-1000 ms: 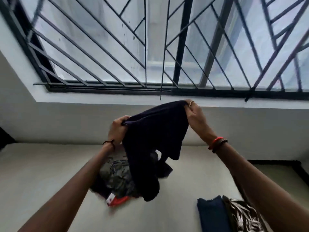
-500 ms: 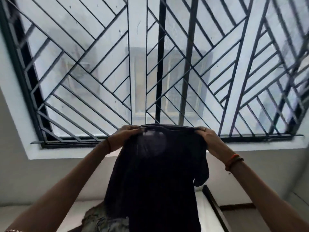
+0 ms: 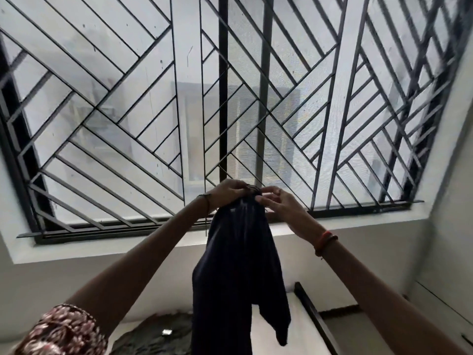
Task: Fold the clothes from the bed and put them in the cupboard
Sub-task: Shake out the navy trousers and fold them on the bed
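Note:
A dark navy garment (image 3: 238,272) hangs lengthwise in front of me, held up high against the window. My left hand (image 3: 226,192) grips its top edge. My right hand (image 3: 277,204) sits right beside it, fingers pinching the same top edge, so the two hands nearly touch. The cloth is doubled over and its lower end drops out of the frame. Below it, a grey patterned piece of clothing (image 3: 156,334) lies on the pale bed (image 3: 289,336).
A large window with a black diagonal metal grille (image 3: 230,111) fills the upper view, with a white sill (image 3: 102,248) under it. The bed's dark frame edge (image 3: 314,319) runs along the right. A white wall stands at the right.
My hands have come together from apart, folding the raised garment in half lengthwise. The camera has tilted upward, so the bed and the folded stack have dropped out of sight.

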`<state>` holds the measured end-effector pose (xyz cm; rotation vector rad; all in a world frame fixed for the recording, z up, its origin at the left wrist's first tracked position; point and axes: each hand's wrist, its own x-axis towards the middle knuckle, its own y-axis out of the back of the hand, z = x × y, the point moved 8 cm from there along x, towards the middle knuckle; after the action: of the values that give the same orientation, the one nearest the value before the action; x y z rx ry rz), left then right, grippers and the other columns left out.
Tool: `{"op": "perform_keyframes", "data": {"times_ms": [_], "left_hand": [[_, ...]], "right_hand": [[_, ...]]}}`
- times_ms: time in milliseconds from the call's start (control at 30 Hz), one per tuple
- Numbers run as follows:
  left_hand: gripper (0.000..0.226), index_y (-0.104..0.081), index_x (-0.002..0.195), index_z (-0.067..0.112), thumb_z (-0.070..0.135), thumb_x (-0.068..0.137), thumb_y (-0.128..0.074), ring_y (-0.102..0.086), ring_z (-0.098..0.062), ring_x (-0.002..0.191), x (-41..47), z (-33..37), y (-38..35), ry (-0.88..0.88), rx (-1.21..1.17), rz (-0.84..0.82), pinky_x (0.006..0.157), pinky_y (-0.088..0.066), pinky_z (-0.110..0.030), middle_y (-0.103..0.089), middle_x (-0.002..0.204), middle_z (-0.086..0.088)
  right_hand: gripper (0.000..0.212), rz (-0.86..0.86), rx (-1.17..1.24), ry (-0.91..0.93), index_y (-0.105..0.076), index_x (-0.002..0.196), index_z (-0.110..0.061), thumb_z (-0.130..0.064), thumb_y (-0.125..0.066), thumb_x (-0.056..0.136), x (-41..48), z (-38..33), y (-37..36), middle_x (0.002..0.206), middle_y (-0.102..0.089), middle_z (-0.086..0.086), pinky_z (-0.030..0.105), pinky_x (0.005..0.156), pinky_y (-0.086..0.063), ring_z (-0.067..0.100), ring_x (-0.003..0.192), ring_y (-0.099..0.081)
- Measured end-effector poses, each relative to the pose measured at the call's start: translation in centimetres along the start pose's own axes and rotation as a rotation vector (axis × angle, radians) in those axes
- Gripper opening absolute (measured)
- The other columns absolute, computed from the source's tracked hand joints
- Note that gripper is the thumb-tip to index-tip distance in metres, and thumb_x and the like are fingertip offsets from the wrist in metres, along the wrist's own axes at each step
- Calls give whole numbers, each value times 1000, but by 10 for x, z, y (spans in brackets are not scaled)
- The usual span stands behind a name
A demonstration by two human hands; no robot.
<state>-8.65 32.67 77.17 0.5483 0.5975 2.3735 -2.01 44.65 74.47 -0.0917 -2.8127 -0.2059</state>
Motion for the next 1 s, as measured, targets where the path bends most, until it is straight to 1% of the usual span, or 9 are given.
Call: {"op": "perform_keyframes", "data": {"times_ms": [133,300,433,533,600,700,800,900,1000], "left_hand": [[22,-62,104,-2,15,96,-52,-48,-11,70,2,1,-15,-10,78,-40,56,-38,-15,-55,79,-5],[13,-59,102,2,10,94,-52,-50,-10,71,-4,-11,-14,-70,222,-47,57,-38,-12,-55,82,-5],[42,-58,106,-3,24,78,-44,-58,-23,87,-12,-38,-20,-78,374,-66,75,-46,-30,-63,94,-16],[31,-59,102,3,21,81,-45,-56,-17,85,-14,-57,-22,-37,381,-61,69,-42,-21,-60,88,-5],[6,-55,94,13,13,91,-50,-53,-14,77,-14,-62,-20,-21,363,-25,60,-36,-11,-54,76,5],[6,-55,87,20,21,92,-59,-48,0,62,-12,-61,-21,-34,282,-20,55,-35,-9,-52,69,11],[8,-63,84,17,23,86,-68,-53,2,60,-13,-52,-21,-41,107,-42,57,-41,-12,-59,71,3],[33,-67,102,-2,19,78,-73,-62,-17,80,-17,-41,-19,-6,-134,-110,67,-52,-22,-67,90,-10],[48,-64,109,-6,29,76,-70,-61,-23,80,-13,-26,-9,12,-214,-113,65,-52,-26,-66,95,-17]], "right_hand": [[17,36,-91,44,-60,86,-14,2,-66,84,7,-5,0,74,-69,-3,14,62,-50,3,66,-63],[12,104,-216,87,-62,81,-10,1,-65,85,8,-10,11,74,-63,5,12,60,-45,2,63,-58],[16,182,-271,117,-62,80,-15,0,-63,86,11,-17,25,78,-60,13,25,65,-44,18,72,-53],[17,262,-330,122,-63,78,-21,-6,-65,86,9,-22,46,82,-62,11,30,70,-44,16,75,-55],[16,278,-350,109,-63,78,-21,-9,-64,87,6,-22,54,84,-63,10,26,69,-45,13,75,-56],[9,315,-320,87,-62,83,-13,-7,-62,89,2,-20,66,80,-62,10,17,61,-45,10,68,-56],[14,373,-269,69,-61,80,-16,-6,-61,90,-2,-22,80,69,-59,5,19,56,-41,4,55,-52],[16,416,-295,57,-61,78,-17,-6,-61,90,-6,-27,96,68,-58,2,12,55,-40,-3,52,-52],[9,413,-351,63,-64,82,-12,-5,-64,87,-8,-36,108,71,-59,3,6,55,-39,-7,54,-52]]}}
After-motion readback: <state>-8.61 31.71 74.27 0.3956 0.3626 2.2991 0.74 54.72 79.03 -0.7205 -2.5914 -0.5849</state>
